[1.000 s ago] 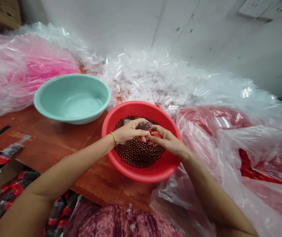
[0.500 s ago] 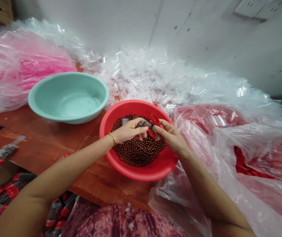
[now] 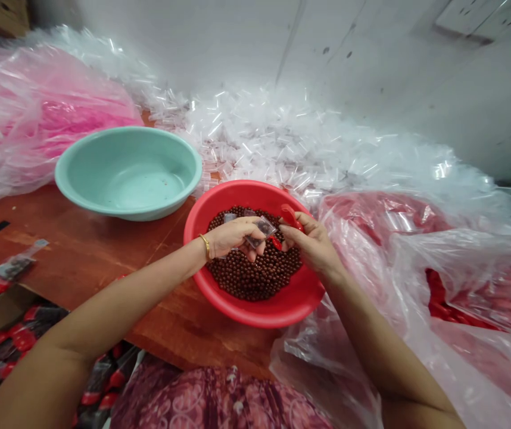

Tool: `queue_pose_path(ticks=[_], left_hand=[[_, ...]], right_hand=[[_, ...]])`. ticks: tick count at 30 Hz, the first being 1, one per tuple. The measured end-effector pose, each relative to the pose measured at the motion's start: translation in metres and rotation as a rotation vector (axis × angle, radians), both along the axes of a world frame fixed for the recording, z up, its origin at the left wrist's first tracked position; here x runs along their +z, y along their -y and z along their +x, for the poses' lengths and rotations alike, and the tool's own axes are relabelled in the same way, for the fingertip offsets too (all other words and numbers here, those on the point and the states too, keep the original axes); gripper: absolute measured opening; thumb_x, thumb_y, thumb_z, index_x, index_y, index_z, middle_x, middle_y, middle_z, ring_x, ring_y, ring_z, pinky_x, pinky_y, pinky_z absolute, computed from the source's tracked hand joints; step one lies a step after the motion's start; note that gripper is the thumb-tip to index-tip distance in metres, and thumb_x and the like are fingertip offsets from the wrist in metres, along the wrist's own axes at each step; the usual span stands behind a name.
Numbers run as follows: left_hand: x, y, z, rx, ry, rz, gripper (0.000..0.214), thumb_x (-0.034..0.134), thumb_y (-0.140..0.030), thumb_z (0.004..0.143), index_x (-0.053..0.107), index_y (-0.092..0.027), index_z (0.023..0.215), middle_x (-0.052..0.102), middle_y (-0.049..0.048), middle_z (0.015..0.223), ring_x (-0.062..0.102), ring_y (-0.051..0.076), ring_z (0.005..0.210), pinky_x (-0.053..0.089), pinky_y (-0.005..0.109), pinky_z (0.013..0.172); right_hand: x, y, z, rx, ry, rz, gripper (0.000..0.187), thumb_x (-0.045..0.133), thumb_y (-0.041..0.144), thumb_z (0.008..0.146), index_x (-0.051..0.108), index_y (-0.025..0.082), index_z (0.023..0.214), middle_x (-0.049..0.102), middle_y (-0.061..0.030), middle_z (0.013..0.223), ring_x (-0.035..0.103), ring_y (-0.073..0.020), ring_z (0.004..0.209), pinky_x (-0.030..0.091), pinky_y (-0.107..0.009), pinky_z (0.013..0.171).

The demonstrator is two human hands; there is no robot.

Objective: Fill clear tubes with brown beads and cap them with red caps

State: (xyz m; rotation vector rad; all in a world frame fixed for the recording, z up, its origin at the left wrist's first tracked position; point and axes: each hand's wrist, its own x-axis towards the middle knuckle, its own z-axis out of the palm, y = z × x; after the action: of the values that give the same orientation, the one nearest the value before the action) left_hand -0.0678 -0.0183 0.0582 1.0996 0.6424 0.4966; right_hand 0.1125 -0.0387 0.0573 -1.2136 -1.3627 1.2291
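Observation:
Over the red basin (image 3: pixel 213 298), my left hand (image 3: pixel 233 237) is closed around a small clear plastic container (image 3: pixel 261 231) with dark contents. To its right, my right hand (image 3: pixel 309 241) pinches a curved red plastic piece (image 3: pixel 289 215), perhaps a cap. A second bit of red (image 3: pixel 276 242) shows between the hands; I cannot tell whether it belongs to the same piece. Glossy brown beads (image 3: pixel 255 277) fill the bottom of the basin beneath both hands. Other clear pieces (image 3: pixel 229 218) lie on the beads, partly hidden by my left hand.
A pale green basin (image 3: pixel 128 179) stands at the left. Clear plastic tubes (image 3: pixel 277 137) are heaped along the wall. Bags hold pink pieces (image 3: pixel 72 119) at left and red pieces (image 3: pixel 443 304) at right. Filled red-ended containers (image 3: pixel 23 336) lie below the table edge, another (image 3: pixel 9 268) on the table.
The red piece in my right hand has turned and moved slightly up and right. The container in my left hand has tilted and now shows more plainly. The view has shifted a little.

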Motion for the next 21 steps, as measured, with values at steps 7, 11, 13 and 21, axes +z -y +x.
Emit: queue_pose_path(ticks=[7,11,13,21], left_hand=[[0.000,0.001,-0.001,-0.108,-0.079,-0.027,0.017,0.048,-0.019,0.062,0.051,-0.014,0.079,0.056,-0.0011,0.051,0.052,0.010,0.045,0.044,0.019,0.043],[0.000,0.000,0.000,-0.161,-0.110,-0.039,0.015,0.048,-0.020,0.059,0.049,-0.015,0.073,0.055,-0.0015,0.048,0.049,0.009,0.040,0.041,0.018,0.040],[0.000,-0.001,0.000,-0.181,-0.123,-0.041,0.015,0.048,-0.020,0.060,0.049,-0.015,0.073,0.055,-0.0015,0.047,0.049,0.009,0.039,0.040,0.018,0.038],[0.000,0.002,0.000,-0.111,-0.084,0.076,0.012,0.049,-0.018,0.069,0.050,-0.014,0.080,0.056,-0.0021,0.055,0.052,0.007,0.049,0.042,0.016,0.044]], right_hand=[[0.014,-0.008,0.000,0.242,0.192,0.027,0.023,0.069,0.031,0.064,0.066,0.016,0.082,0.064,0.0007,0.071,0.051,-0.0075,0.054,0.042,-0.020,0.048],[0.016,-0.010,0.001,0.312,0.293,0.153,0.016,0.065,0.024,0.062,0.066,0.014,0.075,0.061,0.0009,0.063,0.049,-0.0072,0.054,0.038,-0.020,0.050],[0.013,-0.010,0.000,0.305,0.334,0.213,0.013,0.061,0.021,0.061,0.064,0.014,0.072,0.058,0.0017,0.060,0.046,-0.0065,0.052,0.036,-0.020,0.049],[0.002,-0.010,0.006,0.058,0.277,0.112,0.025,0.063,0.034,0.067,0.059,0.018,0.086,0.052,0.0038,0.064,0.043,-0.0070,0.049,0.039,-0.020,0.044]])
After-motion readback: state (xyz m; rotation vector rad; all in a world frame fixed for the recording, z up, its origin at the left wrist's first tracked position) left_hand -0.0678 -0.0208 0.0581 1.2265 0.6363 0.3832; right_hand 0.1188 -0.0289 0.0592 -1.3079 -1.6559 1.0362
